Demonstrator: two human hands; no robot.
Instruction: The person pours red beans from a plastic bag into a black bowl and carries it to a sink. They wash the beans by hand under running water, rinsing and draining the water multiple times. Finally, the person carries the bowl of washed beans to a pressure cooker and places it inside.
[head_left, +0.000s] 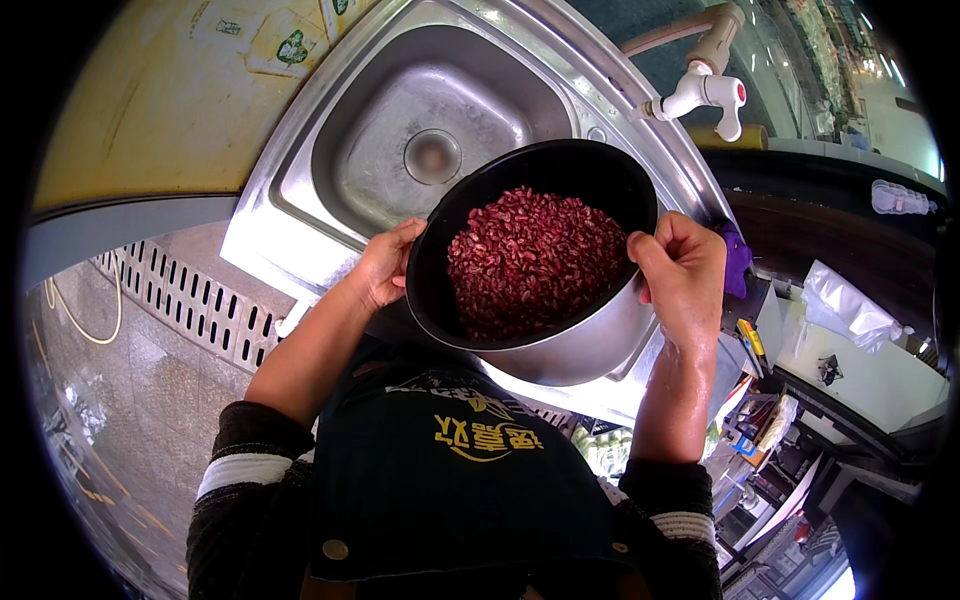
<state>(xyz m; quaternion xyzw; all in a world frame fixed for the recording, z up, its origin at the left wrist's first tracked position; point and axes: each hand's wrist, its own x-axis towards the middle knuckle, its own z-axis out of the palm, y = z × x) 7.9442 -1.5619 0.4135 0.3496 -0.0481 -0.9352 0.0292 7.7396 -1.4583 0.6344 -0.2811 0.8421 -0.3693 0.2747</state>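
A deep metal pot (577, 364) with a dark inner lining is held tilted over the near right part of a stainless steel sink (360, 135). Dark red beans (536, 262), wet and shiny, fill its lower part; whether water stands among them is hard to tell. My left hand (390, 262) grips the rim on the left, its fingers partly hidden behind the pot wall. On the right, my right hand (682, 274) clasps the rim with the thumb on the inner side. The right forearm looks wet. In the sink basin, the round drain (433, 157) shows beyond the pot.
A white plastic tap (705, 94) projects over the sink's right edge. Purple cloth or plastic (736, 259) lies by my right hand. A yellowish panel (165, 97) borders the sink at left. Below runs a slotted floor drain cover (195, 296), near a pale hose (116, 315).
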